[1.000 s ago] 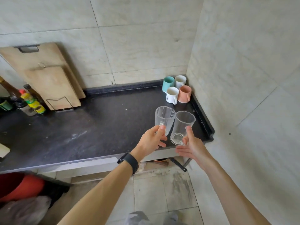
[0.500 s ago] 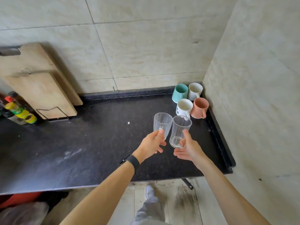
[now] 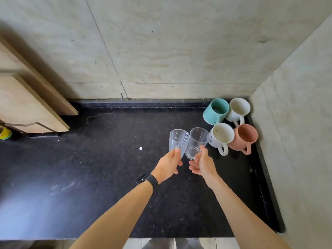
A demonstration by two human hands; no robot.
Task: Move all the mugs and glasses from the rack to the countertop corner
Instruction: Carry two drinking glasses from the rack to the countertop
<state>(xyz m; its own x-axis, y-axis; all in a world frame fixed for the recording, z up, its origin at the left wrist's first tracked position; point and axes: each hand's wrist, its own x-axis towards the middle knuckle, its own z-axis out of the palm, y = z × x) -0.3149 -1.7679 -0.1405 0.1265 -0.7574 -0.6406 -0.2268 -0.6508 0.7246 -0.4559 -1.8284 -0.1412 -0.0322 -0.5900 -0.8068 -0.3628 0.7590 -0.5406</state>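
Observation:
My left hand grips a ribbed clear glass near its base. My right hand holds a smooth clear glass by its lower end. Both glasses are side by side, mouths tilted away from me, above the black countertop. In the back right corner stand several mugs: a teal mug, a white mug, a white mug with blue print and a pink mug. The smooth glass is just left of the printed mug. No rack is in view.
Two wooden cutting boards lean against the back wall at the left. Tiled walls close the counter at the back and right. A small white speck lies on the counter. A yellow-capped item peeks in at the far left.
I have stepped closer and both hands have carried the glasses forward over the counter, toward the mugs in the corner. The grips are unchanged.

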